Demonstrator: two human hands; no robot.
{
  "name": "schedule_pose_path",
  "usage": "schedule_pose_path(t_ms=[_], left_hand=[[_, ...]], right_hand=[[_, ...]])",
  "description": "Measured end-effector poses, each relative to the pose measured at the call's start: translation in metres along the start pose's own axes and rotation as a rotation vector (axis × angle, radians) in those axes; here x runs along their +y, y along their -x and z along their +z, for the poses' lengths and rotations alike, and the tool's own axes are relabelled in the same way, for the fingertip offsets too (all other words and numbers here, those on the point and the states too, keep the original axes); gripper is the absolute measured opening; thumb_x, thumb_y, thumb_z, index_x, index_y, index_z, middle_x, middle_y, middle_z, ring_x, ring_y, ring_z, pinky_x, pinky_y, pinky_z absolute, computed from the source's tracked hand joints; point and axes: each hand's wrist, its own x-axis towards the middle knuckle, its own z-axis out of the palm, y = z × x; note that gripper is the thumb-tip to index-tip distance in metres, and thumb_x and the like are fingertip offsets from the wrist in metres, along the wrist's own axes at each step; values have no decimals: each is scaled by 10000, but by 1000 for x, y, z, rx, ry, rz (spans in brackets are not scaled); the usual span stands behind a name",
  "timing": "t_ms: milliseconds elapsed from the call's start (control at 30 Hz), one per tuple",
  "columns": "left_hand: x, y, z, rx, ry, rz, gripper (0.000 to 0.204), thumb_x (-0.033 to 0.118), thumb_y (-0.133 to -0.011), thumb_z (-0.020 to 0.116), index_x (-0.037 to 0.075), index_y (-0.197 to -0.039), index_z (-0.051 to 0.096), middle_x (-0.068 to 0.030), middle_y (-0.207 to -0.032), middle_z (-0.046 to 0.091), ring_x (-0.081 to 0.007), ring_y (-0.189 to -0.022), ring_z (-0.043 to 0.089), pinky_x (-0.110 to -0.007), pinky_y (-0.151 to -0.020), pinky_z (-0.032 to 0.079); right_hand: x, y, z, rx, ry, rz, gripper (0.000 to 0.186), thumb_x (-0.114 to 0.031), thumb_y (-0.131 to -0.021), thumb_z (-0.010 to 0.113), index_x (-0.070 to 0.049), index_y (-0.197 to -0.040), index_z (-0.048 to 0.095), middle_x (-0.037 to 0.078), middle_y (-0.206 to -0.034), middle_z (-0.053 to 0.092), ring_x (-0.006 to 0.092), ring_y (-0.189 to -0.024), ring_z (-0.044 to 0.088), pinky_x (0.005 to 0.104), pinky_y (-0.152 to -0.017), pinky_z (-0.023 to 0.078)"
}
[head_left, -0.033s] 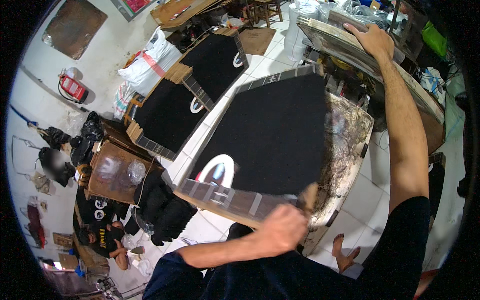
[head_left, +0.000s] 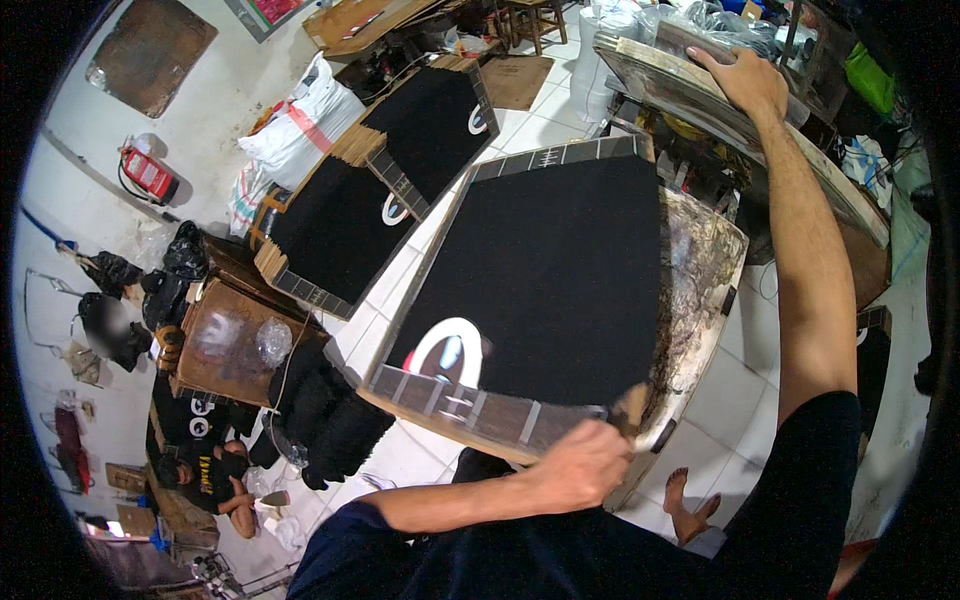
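A board covered in black cloth (head_left: 540,270) lies tilted before me, with grey strips along its near and far edges and a white oval ring (head_left: 470,345) printed near its lower left. My left hand (head_left: 583,467) is closed on the board's near right corner, beside a blurred tan piece. Partly under the board, to the right, lies a flat bed (head_left: 700,270) with a stained, crinkled surface. My right hand (head_left: 750,85) holds the top edge of a raised, worn lid (head_left: 690,95) above that bed; some of its fingers are hidden.
Two similar black-cloth boards (head_left: 320,235) stand at the left, beside white sacks (head_left: 300,125). Nearer left are a brown cabinet (head_left: 235,345) and a black fluffy pile (head_left: 335,420). Another person (head_left: 215,480) is at lower left. Bare feet (head_left: 690,505) show on the tiles.
The black-cloth board has shifted slightly to the right, and my left hand has moved right with it. My right hand and the raised lid stay put.
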Motion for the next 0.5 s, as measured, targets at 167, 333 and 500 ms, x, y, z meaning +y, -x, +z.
schedule_pose_path(t_ms=[167,333,500], left_hand=[[-21,34,135,-262,-136,263,206,194,-752,674,19,-848,725,-82,-956,597,-248,-987,565,-418,-860,455],[-57,51,145,-375,-151,164,314,272,-816,685,49,-1027,745,-64,-1021,647,-251,-1084,589,-470,-992,433],[-202,111,47,207,-227,-687,571,389,-740,832,-21,-1108,681,-206,-1020,647,-423,-992,613,-551,-884,468]], right_hand=[[-6,1,-5,-39,26,17,1052,-950,-767,487,-116,-1383,666,192,-1221,736,346,-1151,707,487,-1024,535],[-5,1,0,14,16,16,1026,-965,-746,485,-144,-1319,710,187,-1201,744,348,-1140,710,479,-1011,536],[-5,-2,5,39,48,46,1045,-979,-725,484,-149,-1315,716,193,-1210,741,357,-1150,705,476,-1021,528]])
